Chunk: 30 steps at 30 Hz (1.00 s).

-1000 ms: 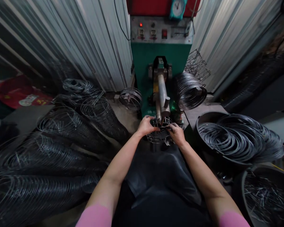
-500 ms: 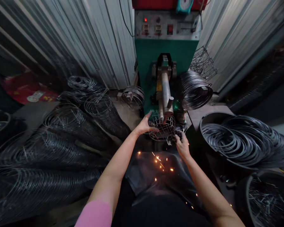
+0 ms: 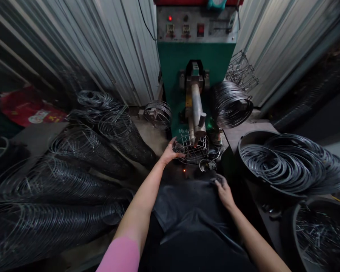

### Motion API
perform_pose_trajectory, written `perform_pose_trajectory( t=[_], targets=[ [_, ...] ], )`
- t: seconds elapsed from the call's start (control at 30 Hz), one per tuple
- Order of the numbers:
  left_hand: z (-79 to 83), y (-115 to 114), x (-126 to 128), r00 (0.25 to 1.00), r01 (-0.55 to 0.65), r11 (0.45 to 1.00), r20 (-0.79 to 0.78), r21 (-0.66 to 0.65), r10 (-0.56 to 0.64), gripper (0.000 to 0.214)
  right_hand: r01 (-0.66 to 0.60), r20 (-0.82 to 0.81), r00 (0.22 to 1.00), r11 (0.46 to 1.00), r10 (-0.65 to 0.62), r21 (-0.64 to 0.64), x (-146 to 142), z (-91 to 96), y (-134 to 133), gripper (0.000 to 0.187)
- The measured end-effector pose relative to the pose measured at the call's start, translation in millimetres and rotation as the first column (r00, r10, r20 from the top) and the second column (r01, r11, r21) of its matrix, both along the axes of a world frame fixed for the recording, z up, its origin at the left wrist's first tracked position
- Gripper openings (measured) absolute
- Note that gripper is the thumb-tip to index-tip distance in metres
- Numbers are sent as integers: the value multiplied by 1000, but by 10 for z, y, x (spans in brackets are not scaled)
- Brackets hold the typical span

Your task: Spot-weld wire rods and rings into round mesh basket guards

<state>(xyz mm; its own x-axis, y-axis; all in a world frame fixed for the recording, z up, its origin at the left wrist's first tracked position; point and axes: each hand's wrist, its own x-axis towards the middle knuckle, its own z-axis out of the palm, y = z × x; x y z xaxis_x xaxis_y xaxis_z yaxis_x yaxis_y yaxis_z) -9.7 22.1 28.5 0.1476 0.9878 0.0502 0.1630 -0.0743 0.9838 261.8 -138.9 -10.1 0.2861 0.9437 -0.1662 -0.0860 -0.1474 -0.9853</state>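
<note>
Nearest right, a dark tub (image 3: 297, 223) holds short wire pieces (image 3: 319, 234); beyond it a black basin (image 3: 245, 141) holds stacked wire rings (image 3: 286, 162). Right hand (image 3: 223, 190) lies on the dark apron (image 3: 187, 207), gripping nothing. Left hand (image 3: 171, 150) grips the wire basket (image 3: 193, 148) seated under the green machine's arm (image 3: 197, 109).

Wall clock (image 3: 215, 3) cut off above

We saw a dim scene, brightest on the corrugated wall (image 3: 124, 49) and the green machine (image 3: 197, 64) up top. The lower half sank into shadow, the dark apron (image 3: 192, 211) nearly black. Edges bowed and smeared; wire coils (image 3: 45, 196) at left looked blurred.
</note>
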Motion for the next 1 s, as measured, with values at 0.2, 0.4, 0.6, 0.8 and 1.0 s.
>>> perform_pose_trajectory(
  t=[0.2,0.4,0.6,0.8,1.0],
  targets=[
    [44,-175,-40,996,-14,1000,82,-16,16,109,132,-249,957,988,-147,-78,71,106,36,18],
    [233,-725,-159,997,53,993,-63,108,-47,109,67,-640,751,983,-163,-172,195,446,84,11],
    [518,-1163,19,891,10,927,-424,375,162,93,134,-450,882,990,-139,-44,137,568,-82,14],
    [806,-1249,235,820,4,840,-483,542,308,77,21,458,882,982,-106,188,324,115,-348,20],
    [866,-1254,295,805,53,846,-524,530,278,74,-328,711,684,940,164,99,326,503,-313,19]
  ],
)
